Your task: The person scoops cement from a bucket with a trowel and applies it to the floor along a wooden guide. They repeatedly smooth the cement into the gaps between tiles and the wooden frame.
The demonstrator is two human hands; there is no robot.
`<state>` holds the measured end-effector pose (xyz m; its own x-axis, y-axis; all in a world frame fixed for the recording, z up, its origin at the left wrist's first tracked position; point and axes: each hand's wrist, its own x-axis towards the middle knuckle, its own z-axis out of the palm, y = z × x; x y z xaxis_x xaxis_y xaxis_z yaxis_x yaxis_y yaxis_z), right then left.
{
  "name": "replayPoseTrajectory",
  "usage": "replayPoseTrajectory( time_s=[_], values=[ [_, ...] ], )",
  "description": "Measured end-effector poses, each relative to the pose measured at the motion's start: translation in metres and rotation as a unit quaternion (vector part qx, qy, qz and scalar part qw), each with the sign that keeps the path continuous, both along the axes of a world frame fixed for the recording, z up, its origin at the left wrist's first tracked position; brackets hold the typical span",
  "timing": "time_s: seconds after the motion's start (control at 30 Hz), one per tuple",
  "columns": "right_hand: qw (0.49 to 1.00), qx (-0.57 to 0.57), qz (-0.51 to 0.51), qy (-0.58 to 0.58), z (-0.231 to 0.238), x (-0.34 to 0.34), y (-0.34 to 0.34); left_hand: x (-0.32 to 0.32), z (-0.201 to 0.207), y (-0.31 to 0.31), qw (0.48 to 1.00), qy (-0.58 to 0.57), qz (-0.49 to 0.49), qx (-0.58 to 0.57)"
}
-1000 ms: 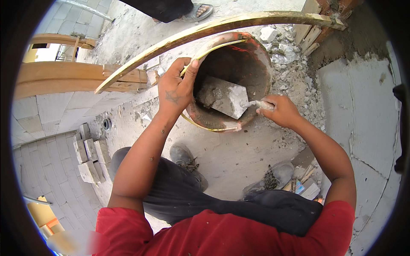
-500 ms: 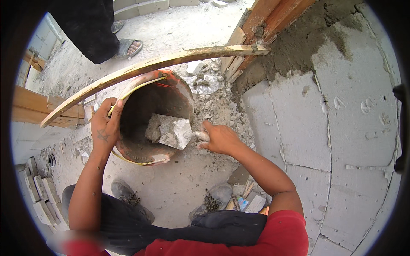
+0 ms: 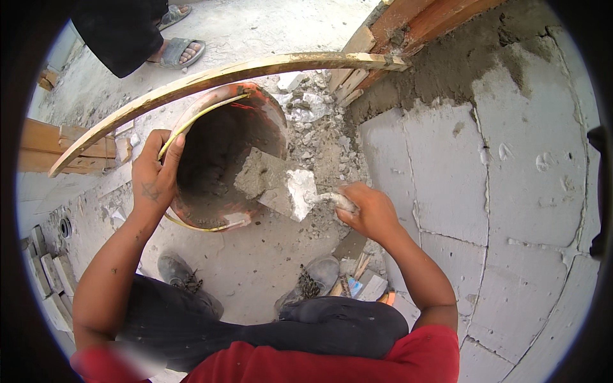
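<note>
An orange-red bucket (image 3: 271, 118), its inside coated grey, stands tilted on the ground in front of me, with wet mortar (image 3: 207, 172) inside. My left hand (image 3: 155, 169) is closed on its left rim, by the yellow wire handle (image 3: 199, 120). A trowel (image 3: 301, 195) is gripped by its handle in my right hand (image 3: 370, 210), which is closed. The flat blade lies over the bucket's right edge. Grey mortar clings to its far end, and the part nearest the handle looks whitish.
A long wooden strip (image 3: 223, 74) spans just beyond the bucket, meeting wooden posts (image 3: 408, 29). To the right rises a grey block wall (image 3: 440, 166) with mortar smeared on top. Rubble (image 3: 313, 143) lies beside the bucket. Another person's sandalled foot (image 3: 182, 52) is at the far left.
The trowel has come up and to the right, out over the bucket's edge with mortar on its blade. My right hand has moved right; my left hand keeps its hold on the rim.
</note>
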<state>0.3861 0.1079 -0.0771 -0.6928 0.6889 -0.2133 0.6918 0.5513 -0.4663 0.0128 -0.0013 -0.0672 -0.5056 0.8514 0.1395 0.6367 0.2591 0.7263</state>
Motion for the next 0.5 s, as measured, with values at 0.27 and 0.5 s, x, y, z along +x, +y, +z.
replayPoseTrajectory(
  time_s=[0.27,0.5],
  values=[
    [0.983,-0.158,-0.041,0.077,0.017,0.021,-0.007,-0.019,-0.001,0.002,0.999,-0.017,-0.043,-0.009],
    [0.838,-0.125,-0.507,0.159,0.088,0.056,0.002,-0.023,0.005,0.002,0.997,-0.033,-0.058,-0.042]
  ],
)
